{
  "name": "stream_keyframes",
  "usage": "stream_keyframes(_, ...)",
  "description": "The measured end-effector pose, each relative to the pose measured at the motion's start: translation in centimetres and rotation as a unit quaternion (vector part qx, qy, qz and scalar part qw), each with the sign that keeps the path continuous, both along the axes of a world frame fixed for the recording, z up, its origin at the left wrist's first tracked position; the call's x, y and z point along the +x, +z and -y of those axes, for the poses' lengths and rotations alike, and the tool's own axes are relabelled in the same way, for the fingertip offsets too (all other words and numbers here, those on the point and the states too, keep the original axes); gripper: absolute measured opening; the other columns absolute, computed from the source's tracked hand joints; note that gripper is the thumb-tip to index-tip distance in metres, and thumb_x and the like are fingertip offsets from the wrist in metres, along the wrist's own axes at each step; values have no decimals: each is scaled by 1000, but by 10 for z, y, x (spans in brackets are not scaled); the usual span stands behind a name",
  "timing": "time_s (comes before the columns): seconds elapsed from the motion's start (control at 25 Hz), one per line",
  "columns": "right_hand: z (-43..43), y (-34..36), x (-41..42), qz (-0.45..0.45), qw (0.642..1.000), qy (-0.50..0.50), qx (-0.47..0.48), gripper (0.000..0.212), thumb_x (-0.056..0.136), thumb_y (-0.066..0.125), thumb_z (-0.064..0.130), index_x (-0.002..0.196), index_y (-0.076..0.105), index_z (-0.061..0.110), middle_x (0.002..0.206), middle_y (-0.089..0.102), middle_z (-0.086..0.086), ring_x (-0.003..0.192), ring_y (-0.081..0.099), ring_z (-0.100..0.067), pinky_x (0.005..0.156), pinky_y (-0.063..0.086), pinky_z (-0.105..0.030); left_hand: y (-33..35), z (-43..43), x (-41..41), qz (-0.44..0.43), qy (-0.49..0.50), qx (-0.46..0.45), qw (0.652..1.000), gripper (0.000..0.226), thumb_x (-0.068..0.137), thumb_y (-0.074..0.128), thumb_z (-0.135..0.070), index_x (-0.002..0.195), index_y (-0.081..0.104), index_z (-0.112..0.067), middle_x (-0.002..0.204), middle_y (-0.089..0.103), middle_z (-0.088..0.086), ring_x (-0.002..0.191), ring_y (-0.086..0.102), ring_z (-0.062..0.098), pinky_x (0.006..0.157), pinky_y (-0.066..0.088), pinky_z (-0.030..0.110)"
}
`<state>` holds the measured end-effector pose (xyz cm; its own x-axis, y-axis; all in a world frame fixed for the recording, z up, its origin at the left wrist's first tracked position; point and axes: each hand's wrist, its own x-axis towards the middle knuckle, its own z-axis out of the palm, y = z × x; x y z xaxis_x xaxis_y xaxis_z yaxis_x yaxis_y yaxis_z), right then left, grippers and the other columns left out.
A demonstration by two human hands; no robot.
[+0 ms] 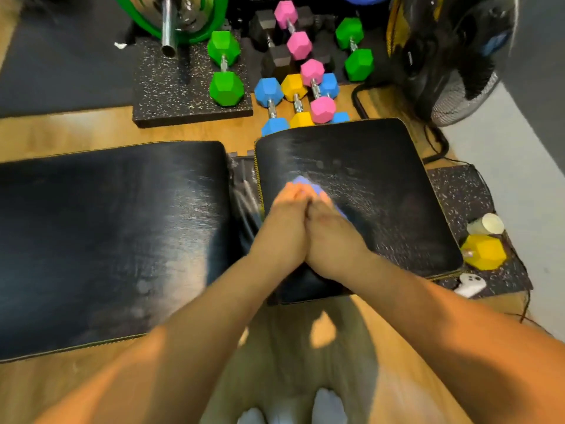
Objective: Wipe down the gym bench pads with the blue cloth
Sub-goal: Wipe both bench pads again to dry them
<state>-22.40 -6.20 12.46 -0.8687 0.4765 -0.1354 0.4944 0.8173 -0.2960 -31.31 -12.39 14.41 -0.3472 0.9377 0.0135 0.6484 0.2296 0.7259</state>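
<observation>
Two black bench pads lie side by side: a long pad (107, 234) on the left and a squarer seat pad (382, 185) on the right. My left hand (286, 221) and my right hand (333, 237) press together, side by side, on the blue cloth (301, 182) near the seat pad's left edge. Only the cloth's far edge and a strip by my right hand show; the rest is under my palms. The seat pad carries wet streaks beyond the cloth.
Coloured hex dumbbells (226, 68) crowd the floor behind the pads. A fan (449, 56) stands at the back right. Right of the seat pad lie a yellow dumbbell (484, 251), a paper cup (486, 224) and a white controller (469, 284).
</observation>
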Motion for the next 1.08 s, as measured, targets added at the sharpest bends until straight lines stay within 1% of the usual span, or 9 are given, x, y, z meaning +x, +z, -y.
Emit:
stream_keyframes(0.08,-3,3,-5,-36,995,-61,-77,69,89,47,16,151,17,20,158,19,-4,145,18,-21,117,22,-36,2,-10,-9,2,7,-21,1000,16,82,47,-12,92,59,-12,98,60,6,95,56,21,85,41,25)
stream_keyframes(0.16,-6,6,-5,-40,988,-86,-119,71,88,48,19,150,14,27,155,22,-1,141,28,-23,110,33,-36,8,-13,-16,15,4,-69,998,15,78,51,-16,93,54,-14,92,57,1,84,56,19,71,37,23)
stream_keyframes(0.32,-21,0,-20,-29,997,-8,-77,69,92,46,24,151,11,21,159,12,1,148,-2,-16,121,7,-36,16,-32,-30,-61,-62,-121,989,40,75,54,-5,115,52,-11,99,49,-2,90,53,22,73,37,26)
stream_keyframes(0.44,-33,1,-33,-33,991,-74,-103,75,88,57,33,150,17,21,157,12,0,147,-3,-17,119,12,-37,23,-55,-51,-79,-58,-158,983,37,72,57,-2,107,52,-8,97,60,9,90,59,29,74,49,38)
stream_keyframes(0.56,-60,-6,-50,-10,994,-50,-99,86,83,54,44,152,7,23,159,5,1,147,0,-23,120,11,-40,20,-80,-62,-143,-65,-209,965,37,73,62,-5,109,50,-8,102,56,15,93,56,31,73,44,36)
stream_keyframes(0.72,-88,-16,-74,7,994,-28,-103,92,63,38,58,148,21,25,158,14,0,147,9,-27,118,15,-47,23,-104,-67,-214,-40,-262,940,44,77,58,-1,119,48,-5,118,53,22,110,51,38,83,41,39)
stream_keyframes(0.84,-69,-6,-45,-34,993,-44,-104,92,82,57,37,152,-2,26,161,-4,3,148,-3,-21,120,-1,-34,18,-81,-45,-113,-16,-193,975,40,87,55,-9,126,46,-7,132,48,18,126,44,35,101,36,34)
stream_keyframes(0.96,-33,6,20,-74,993,-33,-81,74,88,44,12,152,7,15,160,3,-7,148,0,-20,114,-8,-23,13,-42,9,-24,-42,-114,992,32,95,42,-4,127,45,-7,132,48,12,126,43,25,107,30,17)
stream_keyframes(1.08,-13,2,84,-30,999,30,15,70,78,39,21,145,33,2,152,30,-17,143,26,-27,116,10,-37,10,-15,65,-46,-111,-136,983,68,86,45,-1,149,17,-2,159,10,14,148,3,27,120,7,26)
